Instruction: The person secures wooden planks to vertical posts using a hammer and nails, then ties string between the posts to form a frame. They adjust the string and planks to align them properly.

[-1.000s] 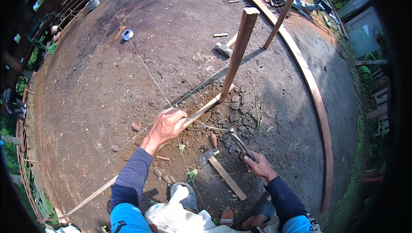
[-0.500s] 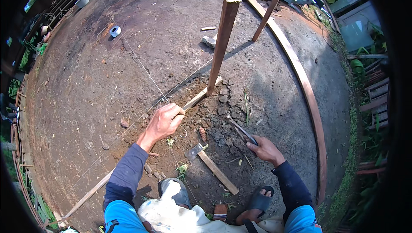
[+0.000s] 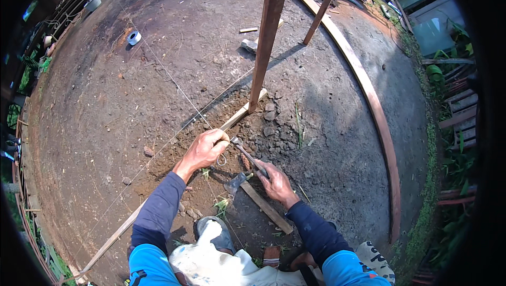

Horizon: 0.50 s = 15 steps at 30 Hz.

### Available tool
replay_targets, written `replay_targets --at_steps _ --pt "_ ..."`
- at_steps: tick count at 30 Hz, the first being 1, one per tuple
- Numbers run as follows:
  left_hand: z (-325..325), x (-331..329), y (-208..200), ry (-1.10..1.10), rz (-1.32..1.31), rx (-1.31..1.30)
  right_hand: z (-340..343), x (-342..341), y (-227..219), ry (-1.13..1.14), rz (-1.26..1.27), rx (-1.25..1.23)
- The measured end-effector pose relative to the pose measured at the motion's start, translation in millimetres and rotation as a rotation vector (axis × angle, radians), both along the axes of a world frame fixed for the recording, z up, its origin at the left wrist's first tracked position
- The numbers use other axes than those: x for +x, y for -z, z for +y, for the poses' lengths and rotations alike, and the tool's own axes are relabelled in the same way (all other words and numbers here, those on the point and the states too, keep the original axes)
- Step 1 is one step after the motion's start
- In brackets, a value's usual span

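Note:
My left hand is closed in a pinch beside a wooden batten near the ground. A thin string runs into its fingers, and a small loop of it hangs below. My right hand grips a slim metal tool, apparently pincers. Their head is close to my left fingertips; whether they touch is unclear. Under my hands lies a hatchet with a wooden handle. An upright wooden post stands against the batten's far end.
A second post rises farther back. A long board lies along the right. A white roll rests at the far left, near a stone block. Broken soil clods surround the post's base. Another taut string crosses low over the ground.
My right hand has swung left with the pincers, bringing their head up to my left fingers. My left hand keeps its pinch. The view has shifted slightly.

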State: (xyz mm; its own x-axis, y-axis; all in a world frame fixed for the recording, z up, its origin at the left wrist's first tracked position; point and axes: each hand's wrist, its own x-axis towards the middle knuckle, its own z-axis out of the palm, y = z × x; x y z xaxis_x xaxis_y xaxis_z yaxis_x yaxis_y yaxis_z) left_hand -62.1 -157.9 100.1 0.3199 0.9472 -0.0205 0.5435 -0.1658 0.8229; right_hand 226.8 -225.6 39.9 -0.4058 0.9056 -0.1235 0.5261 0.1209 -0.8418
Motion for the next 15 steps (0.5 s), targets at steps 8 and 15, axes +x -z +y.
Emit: replay_targets --at_steps 8,15 --pt "-0.3 -3.7 -1.7 -0.006 -0.013 -0.003 -1.3 -3.0 1.1 -0.061 -0.010 0.064" --pt "-1.7 -4.6 -3.3 -0.017 -0.046 -0.010 -5.3 -3.1 -0.5 -0.106 0.006 -0.076"
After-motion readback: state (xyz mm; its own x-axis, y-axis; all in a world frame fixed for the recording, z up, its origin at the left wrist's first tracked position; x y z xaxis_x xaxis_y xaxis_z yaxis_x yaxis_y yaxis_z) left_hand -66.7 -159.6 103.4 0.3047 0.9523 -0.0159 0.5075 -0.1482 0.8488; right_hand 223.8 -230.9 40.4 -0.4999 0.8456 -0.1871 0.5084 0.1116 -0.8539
